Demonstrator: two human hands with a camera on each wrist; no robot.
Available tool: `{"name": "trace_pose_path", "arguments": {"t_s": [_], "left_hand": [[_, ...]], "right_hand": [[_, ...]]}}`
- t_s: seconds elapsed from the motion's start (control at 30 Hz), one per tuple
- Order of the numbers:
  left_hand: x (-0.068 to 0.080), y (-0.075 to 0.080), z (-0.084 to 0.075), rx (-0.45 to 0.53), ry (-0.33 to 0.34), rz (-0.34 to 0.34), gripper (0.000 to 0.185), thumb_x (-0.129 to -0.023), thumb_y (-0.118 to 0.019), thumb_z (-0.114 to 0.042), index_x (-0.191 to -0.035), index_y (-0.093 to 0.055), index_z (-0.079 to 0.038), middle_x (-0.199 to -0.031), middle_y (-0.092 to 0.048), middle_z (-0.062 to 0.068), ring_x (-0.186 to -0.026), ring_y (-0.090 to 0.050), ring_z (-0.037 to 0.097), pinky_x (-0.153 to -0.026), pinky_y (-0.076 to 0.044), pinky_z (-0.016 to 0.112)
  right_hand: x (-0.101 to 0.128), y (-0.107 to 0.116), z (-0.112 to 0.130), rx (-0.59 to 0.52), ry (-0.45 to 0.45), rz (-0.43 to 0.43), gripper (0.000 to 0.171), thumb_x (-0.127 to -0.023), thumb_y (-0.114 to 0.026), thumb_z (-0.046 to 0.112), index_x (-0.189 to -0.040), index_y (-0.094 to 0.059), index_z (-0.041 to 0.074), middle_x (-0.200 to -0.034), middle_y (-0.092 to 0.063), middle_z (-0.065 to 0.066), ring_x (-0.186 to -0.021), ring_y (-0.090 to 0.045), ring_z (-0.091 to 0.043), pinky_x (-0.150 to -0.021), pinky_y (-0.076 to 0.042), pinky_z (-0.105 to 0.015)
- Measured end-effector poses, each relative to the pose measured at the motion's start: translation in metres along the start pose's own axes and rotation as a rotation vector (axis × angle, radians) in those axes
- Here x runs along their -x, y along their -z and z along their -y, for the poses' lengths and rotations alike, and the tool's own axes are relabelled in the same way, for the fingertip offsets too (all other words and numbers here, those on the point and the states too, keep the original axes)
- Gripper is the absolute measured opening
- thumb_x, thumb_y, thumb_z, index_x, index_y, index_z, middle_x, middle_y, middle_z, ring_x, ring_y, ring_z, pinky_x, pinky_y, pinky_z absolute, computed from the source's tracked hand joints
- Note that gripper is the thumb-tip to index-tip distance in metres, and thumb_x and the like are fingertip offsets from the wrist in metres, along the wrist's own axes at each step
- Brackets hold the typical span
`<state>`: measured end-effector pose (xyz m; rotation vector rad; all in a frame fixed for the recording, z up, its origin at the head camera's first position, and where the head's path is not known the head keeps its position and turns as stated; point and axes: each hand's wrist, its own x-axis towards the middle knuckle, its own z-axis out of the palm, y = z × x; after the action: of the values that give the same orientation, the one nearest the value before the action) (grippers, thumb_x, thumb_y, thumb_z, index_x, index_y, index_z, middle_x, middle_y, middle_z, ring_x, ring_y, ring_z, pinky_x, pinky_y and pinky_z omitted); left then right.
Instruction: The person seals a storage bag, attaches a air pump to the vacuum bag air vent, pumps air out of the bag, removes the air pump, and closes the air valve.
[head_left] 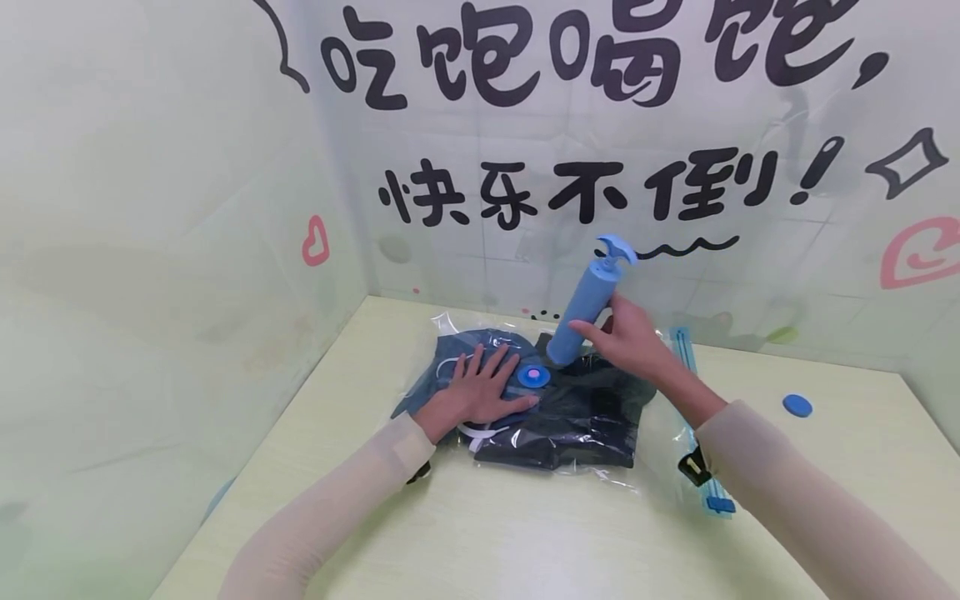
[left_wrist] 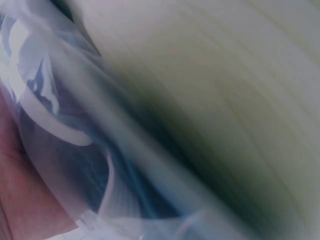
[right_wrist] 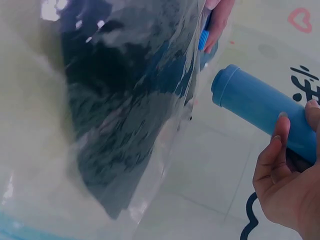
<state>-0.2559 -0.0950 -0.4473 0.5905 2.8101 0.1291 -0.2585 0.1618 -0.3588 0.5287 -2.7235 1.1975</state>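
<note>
Left hand: lay flat with its fingers spread, pressing on the left part of a clear bag.
Right hand: gripped the barrel of a blue pump from the right.
Pump: leaned with its handle up and to the far right; its lower end hung to the right of the left hand, seemingly off the plastic.
Valve: blue-ringed with a pink centre, uncapped, just right of the left fingers and a little nearer than the pump's end.
Step at the valve: apparently lining up the pump while the left hand steadied the bag; the next move seemed to call for seating the lower end squarely on the valve, then freeing one hand for the handle.
Bag: lay under both hands, blue cloth at its left, dark cloth to the right.
Zip strip: edged the bag's right side, its slider at the near end.
Blue cap: rested on the table, farther right.
</note>
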Motion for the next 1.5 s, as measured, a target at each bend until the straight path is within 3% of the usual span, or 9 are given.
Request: {"name": "trace_pose_path", "arguments": {"t_s": [0.23,0.5,0.7,0.97,1.2,1.5], "left_hand": [[0.000,-0.001,0.000,-0.002,0.011,0.005,0.095,-0.093,-0.031,-0.082,-0.166,-0.012,-0.024,-0.170,-0.001,0.002,-0.152,0.006,0.038,-0.117,-0.001,0.060],[0.000,0.000,-0.001,-0.009,0.020,0.010,0.095,-0.093,-0.031,-0.082,-0.166,-0.011,-0.024,-0.170,-0.001,0.002,-0.152,0.006,0.038,-0.117,-0.001,0.060],[-0.001,0.000,0.000,-0.009,0.019,0.012,0.095,-0.093,-0.031,-0.082,-0.166,-0.011,-0.024,-0.170,-0.001,0.002,-0.152,0.006,0.038,-0.117,-0.001,0.060],[-0.001,0.000,0.000,-0.010,0.015,0.005,0.094,-0.093,-0.031,-0.081,-0.166,-0.011,-0.024,-0.170,-0.001,0.002,-0.152,0.006,0.038,-0.117,-0.002,0.060],[-0.002,-0.002,-0.001,-0.037,0.023,0.009,0.094,-0.093,-0.030,-0.082,-0.166,-0.011,-0.025,-0.170,-0.001,0.001,-0.152,0.006,0.038,-0.117,-0.002,0.060],[0.000,-0.001,-0.004,-0.053,0.027,0.004,0.094,-0.093,-0.030,-0.082,-0.166,-0.012,-0.024,-0.170,-0.003,0.002,-0.152,0.005,0.039,-0.117,-0.004,0.060]], "right_hand": [[-0.012,-0.019,0.014,0.021,0.043,0.058,0.056,-0.099,-0.070,0.033,-0.136,-0.048,-0.002,-0.124,-0.063,-0.022,-0.081,-0.061,-0.029,-0.069,-0.053,-0.041],[-0.021,-0.033,0.017,0.043,0.057,0.081,0.052,-0.098,-0.071,0.032,-0.132,-0.052,-0.004,-0.114,-0.066,-0.020,-0.072,-0.059,-0.026,-0.064,-0.051,-0.040],[-0.025,-0.041,0.017,0.054,0.063,0.095,0.055,-0.098,-0.071,0.032,-0.136,-0.053,-0.005,-0.119,-0.065,-0.021,-0.081,-0.062,-0.027,-0.069,-0.052,-0.041],[-0.024,-0.047,0.016,0.079,0.066,0.119,0.054,-0.097,-0.072,0.032,-0.131,-0.054,-0.007,-0.110,-0.066,-0.019,-0.073,-0.060,-0.024,-0.064,-0.050,-0.039],[-0.018,-0.049,0.011,0.048,0.074,0.104,0.060,-0.098,-0.072,0.031,-0.141,-0.050,-0.005,-0.122,-0.063,-0.022,-0.082,-0.060,-0.027,-0.068,-0.051,-0.041],[-0.015,-0.055,0.008,0.049,0.096,0.071,0.062,-0.097,-0.072,0.033,-0.137,-0.049,-0.008,-0.124,-0.062,-0.025,-0.098,-0.065,-0.038,-0.077,-0.053,-0.048]]}}
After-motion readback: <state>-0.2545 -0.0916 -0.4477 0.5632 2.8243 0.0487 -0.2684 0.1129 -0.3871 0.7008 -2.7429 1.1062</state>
